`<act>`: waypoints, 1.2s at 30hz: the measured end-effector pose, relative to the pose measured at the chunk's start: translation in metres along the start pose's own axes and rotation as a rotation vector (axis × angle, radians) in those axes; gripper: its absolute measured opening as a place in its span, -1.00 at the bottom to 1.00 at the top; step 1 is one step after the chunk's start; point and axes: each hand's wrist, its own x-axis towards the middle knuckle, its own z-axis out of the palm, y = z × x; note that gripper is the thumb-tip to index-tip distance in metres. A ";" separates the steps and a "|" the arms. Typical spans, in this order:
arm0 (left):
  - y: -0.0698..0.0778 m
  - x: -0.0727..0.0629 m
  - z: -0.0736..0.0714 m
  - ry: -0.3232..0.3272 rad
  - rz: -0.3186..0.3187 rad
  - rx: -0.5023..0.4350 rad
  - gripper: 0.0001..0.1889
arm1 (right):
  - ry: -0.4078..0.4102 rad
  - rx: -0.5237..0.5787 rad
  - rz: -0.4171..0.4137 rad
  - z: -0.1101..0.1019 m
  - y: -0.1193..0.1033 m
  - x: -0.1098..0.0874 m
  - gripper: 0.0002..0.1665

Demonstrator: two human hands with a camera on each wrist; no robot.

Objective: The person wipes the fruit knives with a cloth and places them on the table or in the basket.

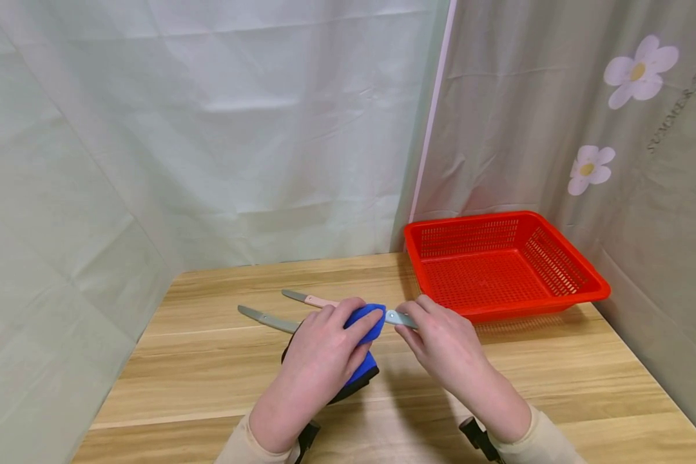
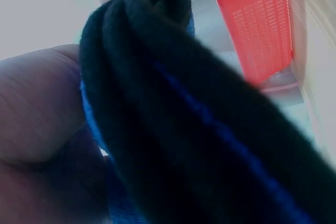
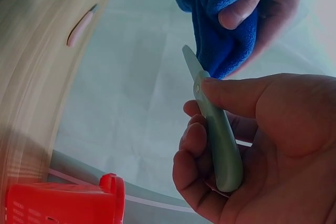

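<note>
My right hand (image 1: pixel 441 332) grips a light blue-green folding fruit knife (image 3: pixel 220 135) by its handle, thumb near the pivot. The short blade (image 3: pixel 192 61) is folded out and points toward my left hand (image 1: pixel 325 345). That left hand holds a bunched blue cloth (image 1: pixel 368 325) with a black edge. In the right wrist view the cloth lies right beside the blade, overlapping it. Thick folds of the black edge (image 2: pixel 173 98) fill much of the left wrist view and hide the left fingers there.
Beyond the left hand, a knife with a pink handle (image 1: pixel 319 301) and one with a grey-green handle (image 1: pixel 278 322) lie on the wooden table (image 1: pixel 209 361), blades out. At the back right stands a red plastic basket (image 1: pixel 522 309). Pale curtains (image 1: pixel 296 129) enclose the table.
</note>
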 end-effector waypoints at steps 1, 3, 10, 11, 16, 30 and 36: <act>0.000 0.000 0.000 -0.007 -0.002 -0.002 -0.50 | -0.001 -0.002 -0.001 0.000 0.000 0.000 -0.73; 0.000 0.000 0.000 -0.020 -0.006 -0.002 -0.50 | -0.003 -0.006 0.000 0.000 0.000 0.000 -0.74; 0.001 0.001 -0.001 -0.035 -0.011 -0.012 -0.50 | -0.011 0.000 -0.004 -0.001 0.000 -0.001 -0.74; 0.001 0.001 -0.001 -0.037 -0.012 -0.012 -0.49 | -0.011 0.000 -0.005 -0.001 0.000 -0.001 -0.74; 0.000 0.001 -0.001 -0.047 -0.024 -0.015 -0.48 | -0.011 0.002 -0.007 -0.001 0.001 -0.001 -0.75; -0.010 -0.001 0.000 -0.006 -0.023 -0.016 -0.48 | 0.004 0.004 -0.013 -0.002 0.001 0.000 -0.72; -0.014 -0.001 -0.001 -0.012 -0.051 -0.022 -0.48 | -0.003 0.002 0.001 -0.002 0.001 0.000 -0.72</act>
